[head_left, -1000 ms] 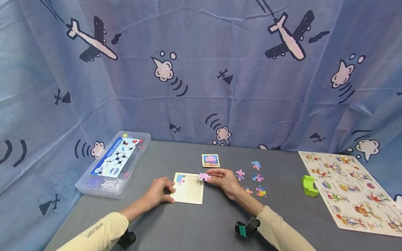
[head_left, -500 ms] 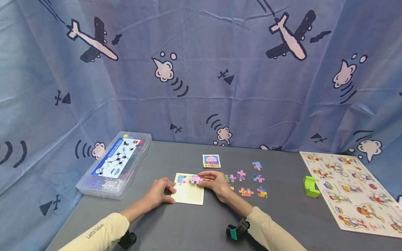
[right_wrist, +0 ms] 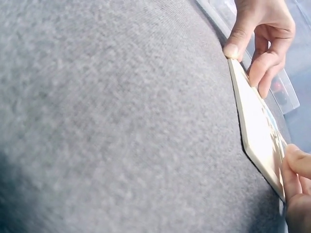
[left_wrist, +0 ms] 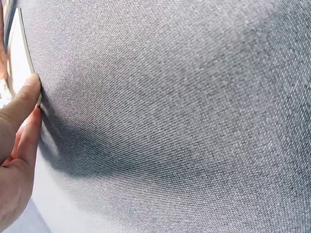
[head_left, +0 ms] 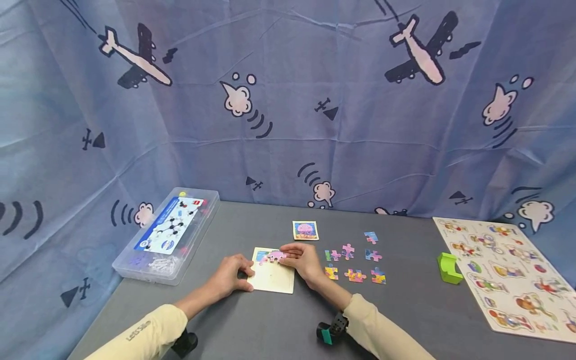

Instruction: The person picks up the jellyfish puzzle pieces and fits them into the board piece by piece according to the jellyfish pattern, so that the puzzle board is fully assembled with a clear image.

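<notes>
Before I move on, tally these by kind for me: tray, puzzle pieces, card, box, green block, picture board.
Tray: 1
Puzzle pieces: 9 (7 loose, 1 on the tray, 1 held by the right hand)
Card: 1
Box: 1
Green block: 1
Picture board: 1
Total: 14

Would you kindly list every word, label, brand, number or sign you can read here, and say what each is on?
"Let's": on the left sleeve; the letters after it are too blurred to read surely.
Blue banner, red logo and round badge: on the label of the clear plastic box; their print is too small to read.
No text can be made out on the puzzle tray or the held piece.
</notes>
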`<move>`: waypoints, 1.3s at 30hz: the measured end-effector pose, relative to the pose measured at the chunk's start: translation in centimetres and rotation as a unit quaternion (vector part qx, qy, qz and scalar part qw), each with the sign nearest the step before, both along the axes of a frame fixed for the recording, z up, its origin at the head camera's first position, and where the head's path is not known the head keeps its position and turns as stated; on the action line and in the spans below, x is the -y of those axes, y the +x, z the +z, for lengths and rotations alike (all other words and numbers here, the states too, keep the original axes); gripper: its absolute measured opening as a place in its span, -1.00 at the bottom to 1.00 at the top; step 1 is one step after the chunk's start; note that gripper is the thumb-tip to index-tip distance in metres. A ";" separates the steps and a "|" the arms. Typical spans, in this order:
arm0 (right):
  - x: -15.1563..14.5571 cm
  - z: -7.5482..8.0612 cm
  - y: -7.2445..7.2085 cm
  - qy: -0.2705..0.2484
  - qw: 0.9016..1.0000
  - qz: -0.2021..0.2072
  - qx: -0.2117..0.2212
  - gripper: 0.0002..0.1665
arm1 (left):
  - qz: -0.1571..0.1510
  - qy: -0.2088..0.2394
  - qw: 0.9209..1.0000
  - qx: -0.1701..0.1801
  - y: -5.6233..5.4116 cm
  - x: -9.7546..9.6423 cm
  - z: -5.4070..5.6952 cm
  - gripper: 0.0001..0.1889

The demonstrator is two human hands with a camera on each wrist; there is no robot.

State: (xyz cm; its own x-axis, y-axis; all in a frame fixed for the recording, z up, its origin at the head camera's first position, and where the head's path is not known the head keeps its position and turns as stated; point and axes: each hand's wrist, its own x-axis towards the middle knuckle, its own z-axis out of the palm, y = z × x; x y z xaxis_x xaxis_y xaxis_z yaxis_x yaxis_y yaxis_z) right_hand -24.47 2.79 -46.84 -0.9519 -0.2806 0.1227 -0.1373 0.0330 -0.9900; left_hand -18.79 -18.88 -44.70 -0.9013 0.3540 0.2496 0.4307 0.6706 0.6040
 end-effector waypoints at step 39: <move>1.2 0.7 0.4 0.209 0.965 -0.041 -0.153 -0.72 | 0.003 0.005 1.000 0.008 0.1 -0.1 0.4 -0.70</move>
